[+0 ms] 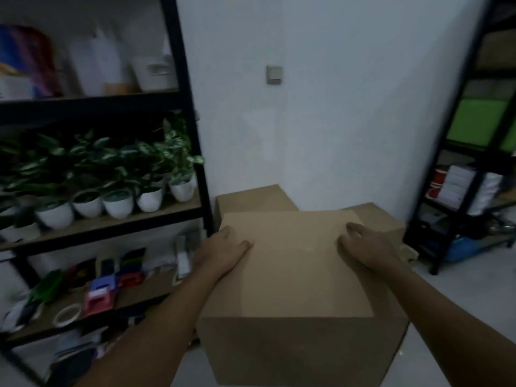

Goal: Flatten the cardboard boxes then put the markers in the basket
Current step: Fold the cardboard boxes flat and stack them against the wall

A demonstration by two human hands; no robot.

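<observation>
The big cardboard box (293, 275) stands on the floor just in front of the white wall (321, 107), still a full box shape. The left hand (223, 250) rests on the left side of its top, fingers mostly straight and close together. The right hand (363, 244) rests on the right side of its top, fingers a little bent and spread. Two more cardboard boxes (251, 199) sit behind the big box, against the wall. Left of the big box stands a black shelf (192, 135) with plants in white pots (120, 203).

box (293, 263) plain brown | pots (118, 203) white | leaves (111, 152) green, seemingly white-mottled | bins (479, 122) green
</observation>
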